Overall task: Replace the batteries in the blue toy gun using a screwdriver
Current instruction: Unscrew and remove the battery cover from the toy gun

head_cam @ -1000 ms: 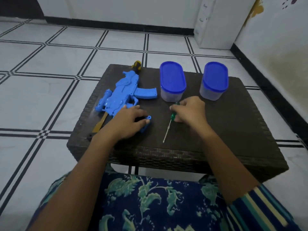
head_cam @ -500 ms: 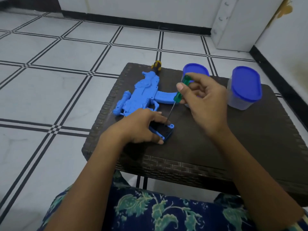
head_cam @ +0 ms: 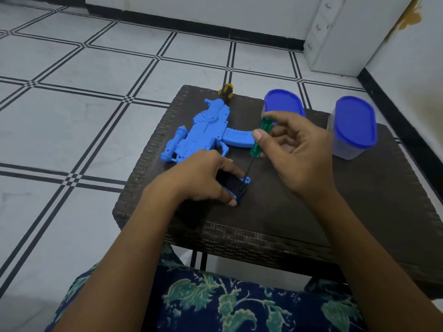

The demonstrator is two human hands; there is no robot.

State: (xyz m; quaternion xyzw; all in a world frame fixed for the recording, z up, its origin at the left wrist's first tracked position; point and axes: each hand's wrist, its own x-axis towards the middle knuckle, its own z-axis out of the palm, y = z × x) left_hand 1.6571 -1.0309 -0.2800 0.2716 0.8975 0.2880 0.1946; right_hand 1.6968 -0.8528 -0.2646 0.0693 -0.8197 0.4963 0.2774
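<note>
White tiled floor with black grid lines, white wall with a dark skirting, and a low dark woven table [head_cam: 359, 200] in the middle of the head view.

On the table's far left part, the blue toy gun [head_cam: 203, 133] lying flat on its side, muzzle toward the near left edge, magazine pointing right. Behind it, at the far edge, a yellow-and-black tool handle [head_cam: 226, 91] poking out past the gun. Further right, two tubs with blue lids — one [head_cam: 282, 101] partly behind the right hand, the other [head_cam: 353, 128] near the right side, well apart from the gun.

Nearer the front, just beside the gun, a small blue-edged cover [head_cam: 241, 189] with a dark face lying on the table. Left hand [head_cam: 203, 178] pressed down on it, forefinger along its far edge and thumb against its near edge, clamped on the piece to keep it flat.

Right hand [head_cam: 294, 152] raised above the table, closed around the green handle of the screwdriver [head_cam: 260, 137], thumb on the near side of the handle and fingers curled behind. Shaft slanting down and left, tip meeting the cover's right corner by a small tab. Whether seated in a screw — cannot tell.

Below, a dark blue lap with a green leaf print.
</note>
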